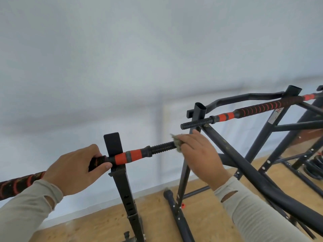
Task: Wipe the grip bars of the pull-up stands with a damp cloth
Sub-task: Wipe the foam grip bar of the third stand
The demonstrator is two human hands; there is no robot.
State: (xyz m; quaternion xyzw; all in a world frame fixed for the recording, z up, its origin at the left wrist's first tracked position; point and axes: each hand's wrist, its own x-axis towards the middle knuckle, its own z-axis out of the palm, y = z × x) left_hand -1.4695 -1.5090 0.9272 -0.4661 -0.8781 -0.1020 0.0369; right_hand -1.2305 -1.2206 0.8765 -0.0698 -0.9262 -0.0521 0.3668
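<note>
Where the near grip bar (132, 157) crosses its black upright post (122, 180), the left hand (75, 170) is wrapped around the bar's black-and-red wound section, fingers (103, 166) closed tight on it just left of the post. Right of the post the bar shows an orange sleeve, then a black ribbed end. The right hand (201, 154) sits at that ribbed tip, fingers curled over a grey-green cloth (177, 143) pressed against the bar end; cloth edges poke out above and below the fingers. Both forearms wear pale ribbed sleeves (253, 206) with thumb slits.

Second pull-up stand (272, 130) just beyond the right hand, frame black. Its own grip bar (244, 112) runs up to the right, same orange bands and spiral wrap, ribbed end free and untouched. Wooden floor (153, 215) beneath both stands; pale wall (122, 58) behind. Weight plates (314, 166) lie at the far right edge of the floor, blurred.
</note>
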